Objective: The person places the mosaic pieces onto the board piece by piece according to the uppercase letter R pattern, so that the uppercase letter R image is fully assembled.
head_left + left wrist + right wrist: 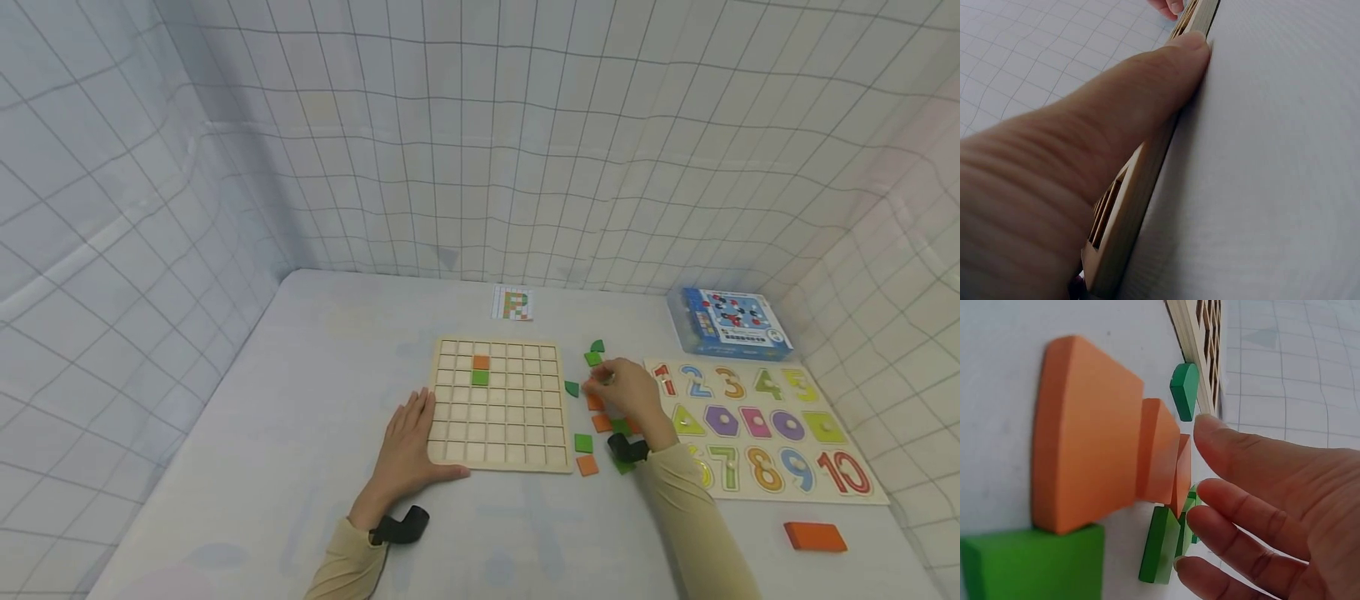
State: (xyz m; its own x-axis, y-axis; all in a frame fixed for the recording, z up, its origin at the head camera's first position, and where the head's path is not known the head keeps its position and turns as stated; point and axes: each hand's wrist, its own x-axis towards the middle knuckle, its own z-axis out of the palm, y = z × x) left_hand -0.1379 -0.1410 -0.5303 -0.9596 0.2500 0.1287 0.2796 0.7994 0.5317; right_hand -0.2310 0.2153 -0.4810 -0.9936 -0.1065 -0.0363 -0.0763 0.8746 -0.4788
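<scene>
A wooden grid board (pixel 517 411) lies on the table, with an orange square tile (pixel 481 362) and a green square tile (pixel 480 377) in neighbouring cells. My left hand (pixel 408 446) rests at its near left corner, fingers straight along the left side and thumb (pixel 1166 69) against the front edge. Right of the board, my right hand (pixel 628 392) hovers over loose tiles with fingers slightly bent. In the right wrist view, thumb and forefinger stand apart with nothing between them. Orange tiles (pixel 1094 434) and a green quarter-round tile (pixel 1186 390) lie close to the fingertips.
Behind the board lies a small pattern card (pixel 513 303). A number and shape puzzle board (pixel 738 442) is at the right, with a blue box (pixel 735 323) behind it and an orange block (pixel 815 537) in front. Grid-patterned cloth walls surround the table.
</scene>
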